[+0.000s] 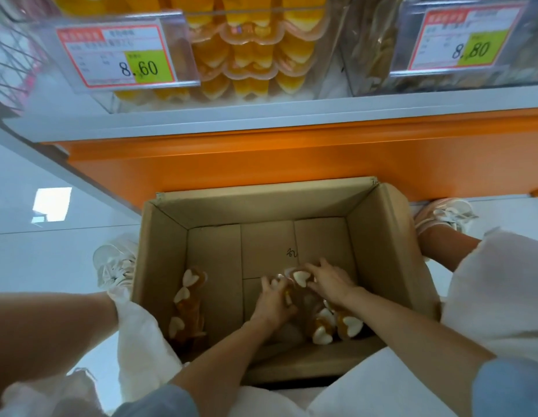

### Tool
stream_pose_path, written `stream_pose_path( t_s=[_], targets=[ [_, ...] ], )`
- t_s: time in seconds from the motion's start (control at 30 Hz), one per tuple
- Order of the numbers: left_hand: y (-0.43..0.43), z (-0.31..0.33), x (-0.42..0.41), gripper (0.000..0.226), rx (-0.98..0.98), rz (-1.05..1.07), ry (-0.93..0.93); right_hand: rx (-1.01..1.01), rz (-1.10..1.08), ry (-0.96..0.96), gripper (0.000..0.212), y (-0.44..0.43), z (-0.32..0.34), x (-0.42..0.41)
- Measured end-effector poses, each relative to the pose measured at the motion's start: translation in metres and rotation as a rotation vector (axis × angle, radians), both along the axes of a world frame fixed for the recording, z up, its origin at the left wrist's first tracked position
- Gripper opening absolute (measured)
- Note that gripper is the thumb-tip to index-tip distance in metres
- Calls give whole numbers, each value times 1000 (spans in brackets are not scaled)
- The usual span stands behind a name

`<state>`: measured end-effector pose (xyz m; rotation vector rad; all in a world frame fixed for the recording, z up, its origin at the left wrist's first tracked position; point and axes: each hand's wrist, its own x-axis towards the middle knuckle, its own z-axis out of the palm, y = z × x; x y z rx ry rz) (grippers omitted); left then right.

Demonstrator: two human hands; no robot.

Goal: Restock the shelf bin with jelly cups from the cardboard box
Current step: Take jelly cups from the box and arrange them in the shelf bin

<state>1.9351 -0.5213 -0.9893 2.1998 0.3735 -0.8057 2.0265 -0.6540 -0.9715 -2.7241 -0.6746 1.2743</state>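
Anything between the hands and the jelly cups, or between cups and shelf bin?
Nothing visible. The left hand and right hand grip jelly cups in the open cardboard box; the shelf bin is above, its opening out of frame.

1 cardboard box (382, 251). On the jelly cups (322, 335) inside it, 7 white heart-shaped lids show: 3 by the left wall and 4 at the right. That group is partly covered by 2 hands, the left hand (273, 299) and the right hand (329, 281), so its count is uncertain. Above are 2 clear shelf bins (90, 97) and 2 price tags (117, 55). On the floor are 2 shoes (114, 260).
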Motion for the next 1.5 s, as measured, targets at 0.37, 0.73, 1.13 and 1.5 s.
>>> stream_pose_path(
  t_s=[0.37,0.73,1.13,1.5],
  targets=[
    [20,-1,8,68,-1,-25,15,52,-8,3,57,33,-8,-6],
    [43,86,48,43,124,-85,-263,412,-327,-104,33,38,62,28],
    [67,321,53,59,-24,-70,-608,524,-102,-367,40,25,314,32],
    [156,444,128,55,80,255,-1070,839,-175,-740,35,105,456,108]
  ],
)
